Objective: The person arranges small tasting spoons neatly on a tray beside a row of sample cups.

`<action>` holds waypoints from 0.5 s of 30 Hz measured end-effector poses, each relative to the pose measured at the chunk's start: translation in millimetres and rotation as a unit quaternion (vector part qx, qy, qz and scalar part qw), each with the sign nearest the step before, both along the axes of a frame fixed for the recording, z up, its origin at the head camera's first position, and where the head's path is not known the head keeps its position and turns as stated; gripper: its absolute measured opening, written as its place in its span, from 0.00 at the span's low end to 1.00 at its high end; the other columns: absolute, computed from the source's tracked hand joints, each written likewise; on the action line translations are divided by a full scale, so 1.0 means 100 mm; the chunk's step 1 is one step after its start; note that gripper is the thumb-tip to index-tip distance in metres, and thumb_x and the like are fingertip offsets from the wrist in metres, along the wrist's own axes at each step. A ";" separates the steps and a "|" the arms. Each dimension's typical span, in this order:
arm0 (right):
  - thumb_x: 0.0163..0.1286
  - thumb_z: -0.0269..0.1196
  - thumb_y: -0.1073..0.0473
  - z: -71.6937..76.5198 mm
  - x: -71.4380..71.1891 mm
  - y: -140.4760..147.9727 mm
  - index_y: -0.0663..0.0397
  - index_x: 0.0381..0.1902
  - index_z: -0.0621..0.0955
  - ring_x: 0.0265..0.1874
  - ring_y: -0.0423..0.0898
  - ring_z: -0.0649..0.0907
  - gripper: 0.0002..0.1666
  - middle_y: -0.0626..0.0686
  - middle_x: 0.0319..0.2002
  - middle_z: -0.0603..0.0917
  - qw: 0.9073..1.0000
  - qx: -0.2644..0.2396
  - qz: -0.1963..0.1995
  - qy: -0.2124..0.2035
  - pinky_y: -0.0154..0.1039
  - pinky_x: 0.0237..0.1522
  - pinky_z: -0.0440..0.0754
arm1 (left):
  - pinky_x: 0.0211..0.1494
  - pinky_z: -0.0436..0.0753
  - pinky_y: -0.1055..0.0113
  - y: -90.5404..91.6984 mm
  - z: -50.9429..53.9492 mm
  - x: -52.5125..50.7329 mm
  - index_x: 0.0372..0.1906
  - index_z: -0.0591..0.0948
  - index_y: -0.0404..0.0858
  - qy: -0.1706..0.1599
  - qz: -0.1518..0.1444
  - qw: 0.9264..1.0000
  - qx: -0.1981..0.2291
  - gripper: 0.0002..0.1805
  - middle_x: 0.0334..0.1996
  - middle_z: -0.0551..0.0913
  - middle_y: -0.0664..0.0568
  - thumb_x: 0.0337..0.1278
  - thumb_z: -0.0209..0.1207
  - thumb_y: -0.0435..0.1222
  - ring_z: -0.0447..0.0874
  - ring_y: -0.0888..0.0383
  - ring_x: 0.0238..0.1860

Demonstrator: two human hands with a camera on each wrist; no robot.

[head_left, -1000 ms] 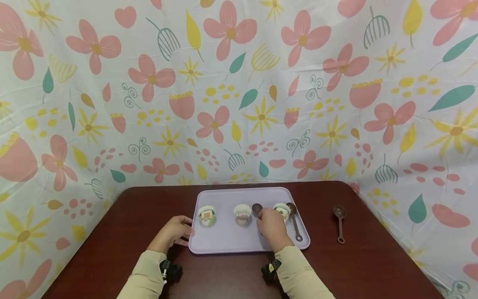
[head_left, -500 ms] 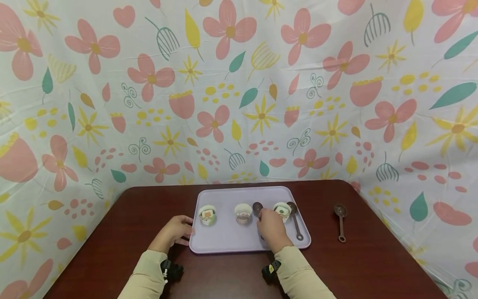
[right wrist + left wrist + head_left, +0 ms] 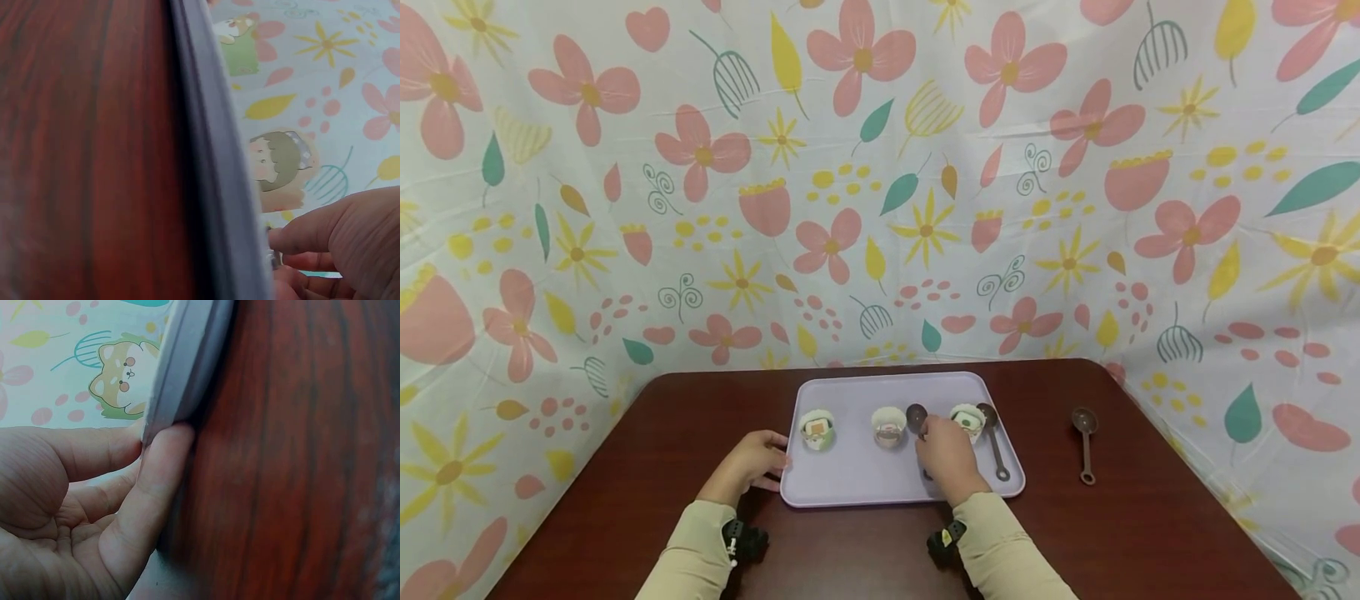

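The lilac tray (image 3: 850, 483) lies on the table, its left rim pinched between thumb and finger of my left hand (image 3: 750, 469), seen closely in the left wrist view, where the hand (image 3: 94, 512) touches the tray's edge (image 3: 181, 369). Over the tray's right half, my right hand (image 3: 949, 457) pinches a brown measuring spoon (image 3: 916, 417), most of whose handle is hidden. Right of that hand are a paper cup (image 3: 967, 422) with a small item inside and another brown spoon (image 3: 997, 450). In the right wrist view, the fingers (image 3: 312, 231) hold a small dark part.
A paper cup (image 3: 889, 427) stands mid-tray, and another cup (image 3: 817, 430) with a small item stands near the left rim. A third brown spoon (image 3: 1085, 446) lies on the dark red table (image 3: 1120, 533) right of the tray. A flowered cloth (image 3: 865, 275) hangs behind.
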State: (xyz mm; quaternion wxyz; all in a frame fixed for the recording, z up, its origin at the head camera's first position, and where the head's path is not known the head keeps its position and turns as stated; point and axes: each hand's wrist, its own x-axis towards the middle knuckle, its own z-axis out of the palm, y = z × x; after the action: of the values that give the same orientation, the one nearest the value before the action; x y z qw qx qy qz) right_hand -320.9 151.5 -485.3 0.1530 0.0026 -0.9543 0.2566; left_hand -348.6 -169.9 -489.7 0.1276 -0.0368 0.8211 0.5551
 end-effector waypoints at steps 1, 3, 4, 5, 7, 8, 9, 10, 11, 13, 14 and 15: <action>0.61 0.68 0.66 0.03 0.01 0.02 0.59 0.30 0.82 0.24 0.46 0.80 0.03 0.52 0.25 0.83 1.000 -0.005 -0.002 0.001 0.43 0.27 0.81 | 0.33 0.89 0.52 0.00 0.00 0.00 0.60 0.73 0.24 0.000 -0.001 1.000 0.001 0.24 0.42 0.83 0.38 0.59 0.63 0.22 0.84 0.47 0.34; 0.61 0.68 0.64 0.11 0.03 0.08 0.59 0.30 0.83 0.24 0.47 0.81 0.03 0.53 0.26 0.84 1.000 -0.016 -0.007 0.014 0.45 0.28 0.81 | 0.33 0.89 0.52 0.01 0.00 0.00 0.60 0.72 0.23 0.002 -0.004 1.000 0.002 0.24 0.42 0.83 0.38 0.59 0.63 0.22 0.84 0.48 0.34; 0.60 0.68 0.63 0.16 0.04 0.12 0.59 0.31 0.84 0.24 0.47 0.81 0.04 0.53 0.26 0.85 0.999 -0.024 -0.013 0.022 0.46 0.29 0.82 | 0.33 0.89 0.52 0.01 0.00 0.00 0.60 0.72 0.23 0.002 -0.003 1.000 0.003 0.24 0.42 0.82 0.38 0.59 0.63 0.22 0.84 0.48 0.34; 0.61 0.68 0.62 0.22 0.05 0.18 0.58 0.32 0.85 0.25 0.48 0.82 0.05 0.53 0.27 0.86 0.999 -0.031 -0.020 0.028 0.47 0.30 0.82 | 0.32 0.89 0.52 0.01 -0.01 0.00 0.60 0.73 0.23 0.002 -0.003 1.000 0.004 0.24 0.42 0.82 0.38 0.58 0.63 0.22 0.84 0.48 0.34; 0.61 0.67 0.59 0.35 0.07 0.33 0.57 0.34 0.86 0.26 0.50 0.83 0.07 0.53 0.28 0.87 0.997 -0.046 -0.036 0.048 0.48 0.31 0.82 | 0.32 0.89 0.52 0.01 0.00 0.00 0.60 0.73 0.24 0.002 -0.004 1.000 0.004 0.24 0.42 0.82 0.37 0.59 0.63 0.22 0.84 0.47 0.34; 0.62 0.67 0.58 0.41 0.09 0.42 0.57 0.35 0.86 0.27 0.50 0.83 0.08 0.53 0.29 0.87 0.996 -0.055 -0.046 0.053 0.49 0.32 0.82 | 0.32 0.89 0.51 0.01 0.00 -0.01 0.60 0.73 0.23 0.002 -0.005 1.000 0.004 0.24 0.42 0.82 0.37 0.59 0.63 0.22 0.84 0.47 0.34; 0.63 0.66 0.57 0.48 0.11 0.53 0.57 0.37 0.86 0.28 0.51 0.83 0.09 0.53 0.30 0.87 0.995 -0.063 -0.059 0.053 0.49 0.32 0.82 | 0.32 0.89 0.52 0.01 0.00 -0.01 0.60 0.73 0.24 0.003 -0.006 1.000 0.004 0.24 0.43 0.82 0.37 0.59 0.63 0.23 0.84 0.47 0.34; 0.64 0.66 0.56 0.52 0.14 0.65 0.57 0.38 0.86 0.28 0.51 0.83 0.10 0.53 0.31 0.87 0.994 -0.070 -0.070 0.052 0.49 0.32 0.81 | 0.32 0.89 0.52 0.01 0.00 -0.01 0.60 0.73 0.24 0.003 -0.005 1.000 0.003 0.24 0.43 0.82 0.37 0.59 0.63 0.23 0.84 0.47 0.34; 0.65 0.66 0.55 0.56 0.16 0.77 0.56 0.39 0.86 0.29 0.52 0.83 0.11 0.53 0.32 0.87 0.993 -0.072 -0.081 0.054 0.50 0.32 0.81 | 0.32 0.89 0.52 0.01 0.00 -0.01 0.60 0.73 0.24 0.004 -0.006 1.000 0.001 0.24 0.43 0.82 0.37 0.59 0.63 0.23 0.84 0.47 0.34; 0.67 0.65 0.53 0.61 0.23 1.03 0.56 0.42 0.85 0.32 0.54 0.84 0.13 0.55 0.35 0.87 0.991 -0.075 -0.099 0.046 0.51 0.34 0.81 | 0.32 0.89 0.52 0.00 0.00 0.00 0.61 0.72 0.24 0.003 -0.006 1.000 -0.001 0.24 0.44 0.82 0.36 0.60 0.63 0.23 0.84 0.47 0.35; 0.68 0.65 0.52 0.61 0.26 1.16 0.57 0.44 0.85 0.34 0.56 0.84 0.15 0.58 0.37 0.87 0.991 -0.075 -0.106 0.037 0.53 0.35 0.81 | 0.32 0.89 0.52 -0.01 0.00 0.02 0.61 0.72 0.24 0.002 -0.004 1.000 -0.003 0.25 0.44 0.82 0.36 0.60 0.63 0.23 0.85 0.47 0.35; 0.68 0.64 0.52 0.60 0.28 1.29 0.57 0.45 0.85 0.35 0.58 0.84 0.16 0.59 0.39 0.87 0.990 -0.071 -0.114 0.032 0.54 0.36 0.81 | 0.33 0.89 0.52 -0.01 0.00 0.03 0.61 0.72 0.24 0.001 -0.003 1.000 -0.005 0.25 0.44 0.82 0.36 0.60 0.63 0.23 0.85 0.47 0.35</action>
State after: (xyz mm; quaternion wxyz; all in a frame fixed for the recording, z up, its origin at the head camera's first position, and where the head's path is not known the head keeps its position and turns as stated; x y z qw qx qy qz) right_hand -292.9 280.3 -425.5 0.2110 -0.1088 -0.9226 0.3041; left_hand -345.7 -171.1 -490.1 0.1282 -0.0340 0.8243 0.5504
